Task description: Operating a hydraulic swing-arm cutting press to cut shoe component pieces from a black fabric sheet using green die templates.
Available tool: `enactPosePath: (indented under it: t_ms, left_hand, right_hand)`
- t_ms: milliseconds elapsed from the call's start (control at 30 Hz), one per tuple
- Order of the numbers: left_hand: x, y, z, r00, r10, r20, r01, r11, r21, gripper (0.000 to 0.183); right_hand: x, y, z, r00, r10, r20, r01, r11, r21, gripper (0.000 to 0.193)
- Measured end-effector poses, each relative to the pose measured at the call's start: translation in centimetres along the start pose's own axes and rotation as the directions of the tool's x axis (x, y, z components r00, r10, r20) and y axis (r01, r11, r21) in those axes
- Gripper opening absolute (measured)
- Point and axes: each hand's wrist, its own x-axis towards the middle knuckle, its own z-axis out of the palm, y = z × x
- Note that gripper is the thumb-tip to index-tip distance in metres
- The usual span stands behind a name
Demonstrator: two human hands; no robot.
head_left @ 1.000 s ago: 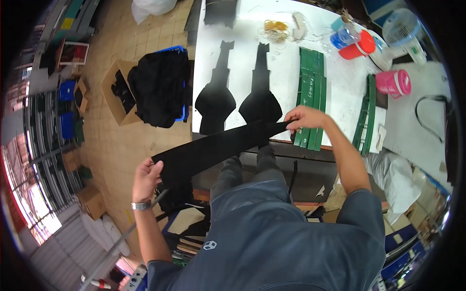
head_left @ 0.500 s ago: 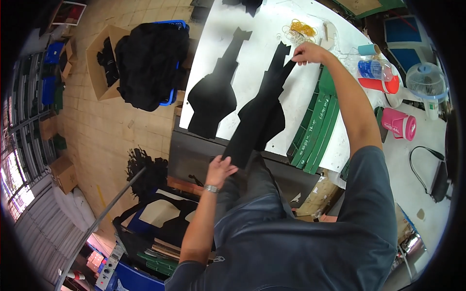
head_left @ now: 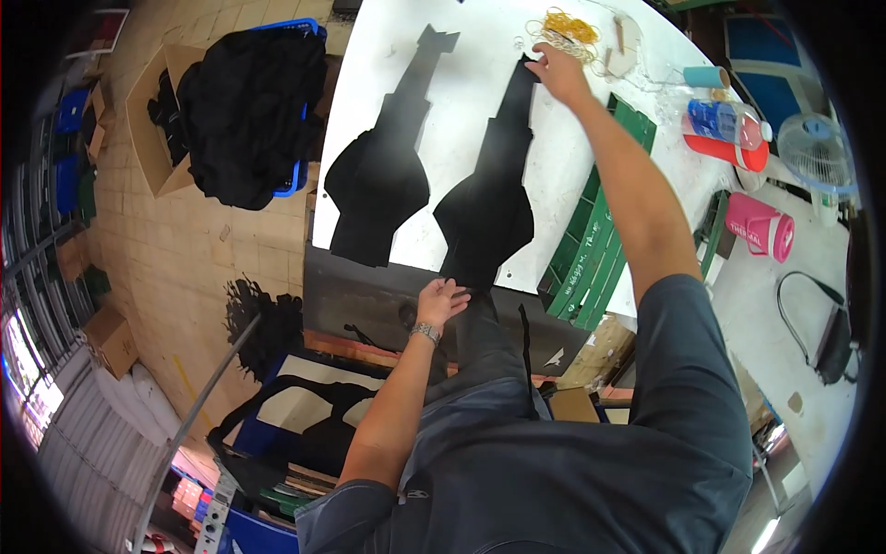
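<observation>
A long black fabric piece (head_left: 484,203), narrow at the top and wide near the bottom, lies along the white table, in line with the piece beneath it, which is now hidden. My right hand (head_left: 558,74) pinches its narrow far end. At the near end, by the table's front edge, my left hand (head_left: 443,305) has its fingertips closed on the lower edge. To the left, a second black fabric piece (head_left: 378,194) of the same shape rests flat, touched by neither hand.
Right of the fabric stands a green plastic rack (head_left: 591,231). Yellow rubber bands (head_left: 570,26), a plastic bottle (head_left: 724,125), a pink mug (head_left: 761,226) and a fan (head_left: 814,152) sit farther right. On the floor at left, a blue basket (head_left: 300,175) overflows with black fabric beside a cardboard box (head_left: 148,129).
The held fabric piece has swung from a slant across the piece below to lie over it in one outline. Both hands shifted with it, the right one farther up the table.
</observation>
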Motion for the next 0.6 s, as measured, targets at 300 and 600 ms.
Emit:
enactPosePath:
  t_ms: [300, 600]
  left_hand:
    - [-7.4, 4.8, -5.6, 0.989, 0.012, 0.150, -0.087, 0.859, 0.504, 0.035]
    - [-7.6, 14.6, -5.7, 0.892, -0.084, 0.444, -0.361, 0.458, 0.812, 0.026]
  right_hand:
    - [-34.7, -12.3, -3.2, 0.949, 0.272, 0.160, -0.313, 0.872, 0.377, 0.043]
    - [-61.9, -30.7, -9.0, 0.729, 0.670, -0.141, -0.545, 0.692, 0.474, 0.044]
